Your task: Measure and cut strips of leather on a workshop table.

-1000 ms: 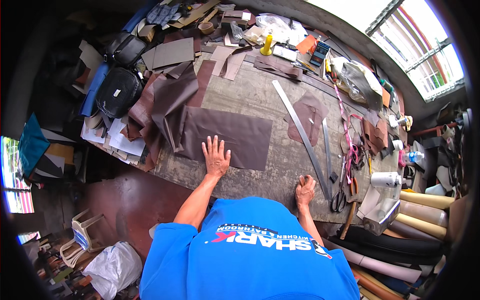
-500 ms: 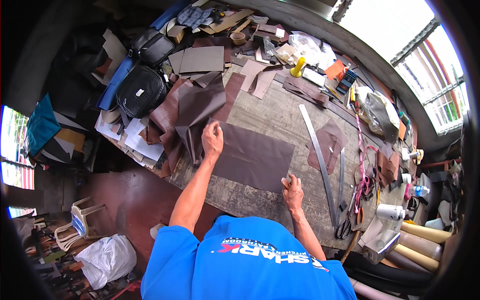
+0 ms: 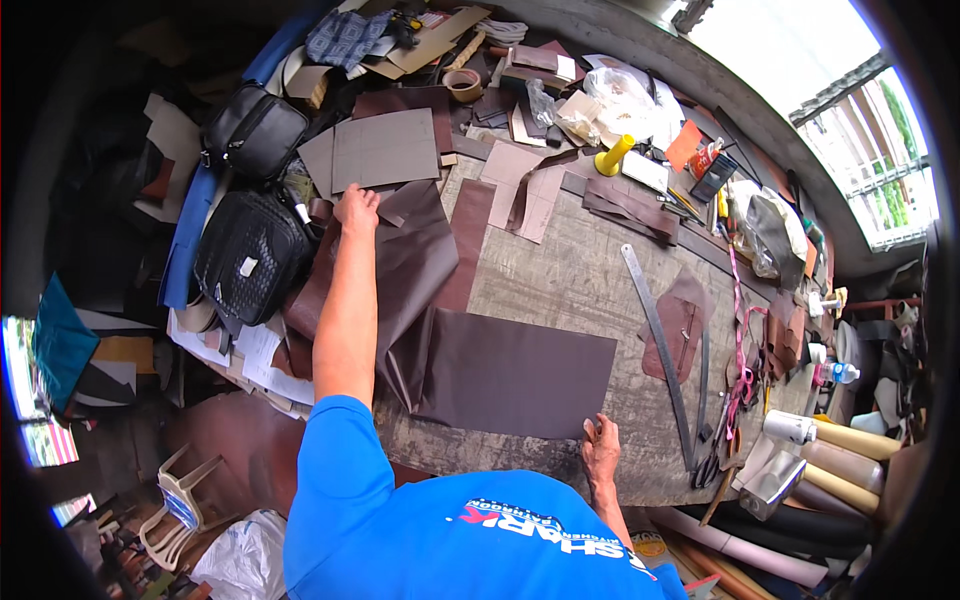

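A dark brown leather sheet lies on the worktable, its right part flat and its left part folded and rumpled. My left hand reaches far out to the upper left of the folded leather, beside a grey board. Its fingers are bent together at the leather's edge; what they pinch is partly hidden. At the lower right corner of the flat part, my right hand rests with loosely bent fingers, thumb apart, touching the corner. A reddish-brown leather strip sticks out from beneath the folds.
To the right lie a metal ruler, a leather piece with a zipper, scissors and a pink measuring tape. Black bags stand along the left edge. A yellow spool-shaped object stands at the back among scraps.
My left hand has moved from the flat sheet's upper left corner out to the far left, over the folded leather. My right hand stays at the lower right corner. The whole view has shifted.
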Motion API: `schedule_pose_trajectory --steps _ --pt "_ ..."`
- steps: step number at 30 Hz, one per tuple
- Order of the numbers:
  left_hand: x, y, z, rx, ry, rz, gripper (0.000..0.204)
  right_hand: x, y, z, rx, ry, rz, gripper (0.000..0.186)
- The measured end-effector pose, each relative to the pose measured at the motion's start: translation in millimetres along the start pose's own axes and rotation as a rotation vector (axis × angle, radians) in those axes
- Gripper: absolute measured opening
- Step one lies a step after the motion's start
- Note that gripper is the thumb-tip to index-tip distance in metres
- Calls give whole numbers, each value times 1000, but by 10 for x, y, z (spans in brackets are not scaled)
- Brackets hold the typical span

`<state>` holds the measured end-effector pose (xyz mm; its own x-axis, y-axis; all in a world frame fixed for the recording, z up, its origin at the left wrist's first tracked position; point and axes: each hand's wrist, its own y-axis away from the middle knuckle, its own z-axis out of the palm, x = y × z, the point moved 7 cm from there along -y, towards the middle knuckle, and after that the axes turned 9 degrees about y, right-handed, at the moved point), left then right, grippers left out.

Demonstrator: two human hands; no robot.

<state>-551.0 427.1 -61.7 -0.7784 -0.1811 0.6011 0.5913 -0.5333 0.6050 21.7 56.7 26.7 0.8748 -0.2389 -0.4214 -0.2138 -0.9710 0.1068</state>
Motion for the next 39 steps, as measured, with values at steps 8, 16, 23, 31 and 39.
schedule_pose_trajectory --steps 8,16,23,31,39 --pt "37 -348 44 189 -110 -65 24 55 -20 -82 10 -17 136 22" --pt "-168 -68 247 325 -217 -75 32 160 -5 -123 -13 -22 152 23" --pt "-276 -94 317 149 -73 -100 30 377 92 -83 -7 -12 174 24" --pt "51 -358 728 -16 265 -69 23 444 140 -22 12 -44 236 23" --pt "75 -412 682 -466 402 -148 23 550 133 19 -59 -70 282 21"
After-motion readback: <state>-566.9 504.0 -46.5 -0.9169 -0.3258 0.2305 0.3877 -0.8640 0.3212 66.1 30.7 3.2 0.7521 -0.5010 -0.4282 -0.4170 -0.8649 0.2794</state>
